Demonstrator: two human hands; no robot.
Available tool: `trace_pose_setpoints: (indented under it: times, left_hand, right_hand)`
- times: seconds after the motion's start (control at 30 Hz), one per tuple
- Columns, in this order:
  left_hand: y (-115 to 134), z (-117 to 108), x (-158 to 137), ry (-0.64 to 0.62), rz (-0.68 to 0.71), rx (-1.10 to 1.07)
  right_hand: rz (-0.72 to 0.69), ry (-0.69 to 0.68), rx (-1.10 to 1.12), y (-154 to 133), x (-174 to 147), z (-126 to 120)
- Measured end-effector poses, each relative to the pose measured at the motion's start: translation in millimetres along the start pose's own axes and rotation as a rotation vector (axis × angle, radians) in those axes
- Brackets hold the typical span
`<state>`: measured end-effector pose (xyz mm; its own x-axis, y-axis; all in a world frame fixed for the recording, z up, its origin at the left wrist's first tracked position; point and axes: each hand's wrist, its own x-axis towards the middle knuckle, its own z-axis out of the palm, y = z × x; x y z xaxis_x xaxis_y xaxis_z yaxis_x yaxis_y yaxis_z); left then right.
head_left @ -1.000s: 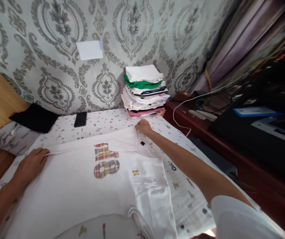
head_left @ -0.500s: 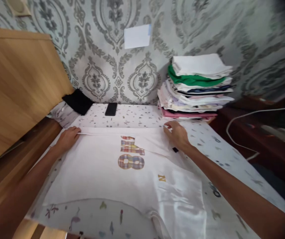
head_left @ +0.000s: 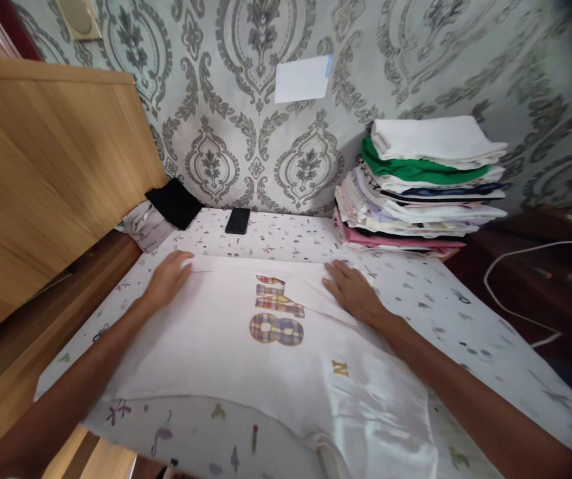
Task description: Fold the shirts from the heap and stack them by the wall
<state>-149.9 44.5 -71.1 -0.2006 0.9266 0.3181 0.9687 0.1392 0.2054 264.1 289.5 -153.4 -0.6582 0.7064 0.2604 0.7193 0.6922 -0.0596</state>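
A white T-shirt (head_left: 206,339) lies spread sideways in front of me, with plaid figures and a small yellow N printed on it. Its far edge is folded over in a strip. My left hand (head_left: 169,279) rests on the far left corner of the shirt, fingers stretched out. Across from it, my right hand (head_left: 353,289) lies flat on the far right part, fingers extended and slightly spread. A sleeve hangs toward the near side, where the cloth is wrinkled.
A tall stack of folded clothes (head_left: 420,193) stands at the back right. Behind the shirt lies a black phone (head_left: 237,221). Folded black cloth (head_left: 173,203) sits beside a wooden panel (head_left: 61,159) on the left. A white cable (head_left: 490,269) curves at the right.
My left hand has moved inward from the shirt's corner and flattened. My right hand has come down flat onto the fabric, and the small black tag is now covered. The view has shifted left.
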Motion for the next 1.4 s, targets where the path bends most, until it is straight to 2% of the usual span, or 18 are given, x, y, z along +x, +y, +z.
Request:
trace_pose_setpoints:
  times: [0.07, 0.13, 0.2, 0.27, 0.4, 0.5, 0.63, 0.7, 0.8, 0.93, 1.03, 1.13, 1.2, 1.3, 1.4]
  left_hand:
    - [25.3, 18.6, -0.3, -0.097, 0.140, -0.053]
    - [40.6, 35.4, 3.3, -0.204, 0.168, -0.019]
    - [39.2, 45.0, 9.3, -0.298, 0.078, 0.055]
    - [22.3, 46.0, 14.4, -0.351, -0.063, 0.131]
    - [-24.3, 34.6, 13.6, -0.342, -0.244, 0.212]
    - [-36.8, 29.1, 7.5, -0.301, -0.264, 0.217]
    - [-20.2, 34.6, 6.4, -0.210, -0.171, 0.233]
    - [-9.4, 39.9, 8.7, -0.231, -0.092, 0.220]
    - [-1.0, 45.6, 11.4, -0.299, -0.055, 0.209]
    - [-2.4, 44.8, 10.0, -0.299, -0.054, 0.217]
    - [2.1, 39.0, 6.4, -0.268, -0.068, 0.218]
    - [31.3, 31.8, 5.5, -0.183, 0.045, 0.166]
    - [69.0, 29.2, 8.0, -0.143, 0.264, 0.053]
    - [142.0, 33.4, 15.1, -0.184, 0.634, -0.104]
    - [207.0, 47.3, 23.4, -0.262, 0.810, -0.060]
  right_hand:
    - [0.000, -0.010, -0.010, -3.1, -0.5, -3.1]
    - [0.011, -0.044, -0.012, -7.2, -1.3, -7.8]
    - [0.025, -0.079, -0.008, -11.1, -2.3, -12.9]
    - [0.033, -0.099, 0.000, -13.5, -3.3, -17.2]
    - [0.041, -0.129, 0.022, -14.6, -4.1, -22.8]
    - [0.065, -0.120, 0.044, -20.2, -1.7, -26.9]
    - [0.001, -0.036, 0.113, -45.3, 4.5, -30.9]
    - [-0.058, -0.077, 0.161, -60.7, 6.7, -30.5]
    - [-0.072, -0.179, 0.219, -75.9, 6.9, -28.0]
    - [-0.039, -0.190, 0.360, -74.7, 0.6, -29.5]
    - [0.033, -0.080, 0.558, -59.8, -6.6, -38.3]
    - [0.116, 0.059, 0.664, -36.3, -9.9, -49.0]
    - [0.136, 0.072, 0.629, -20.7, -8.9, -52.2]
    - [0.159, -0.009, 0.465, -6.7, -6.3, -47.1]
    - [0.158, -0.100, 0.288, -5.0, -8.0, -34.9]
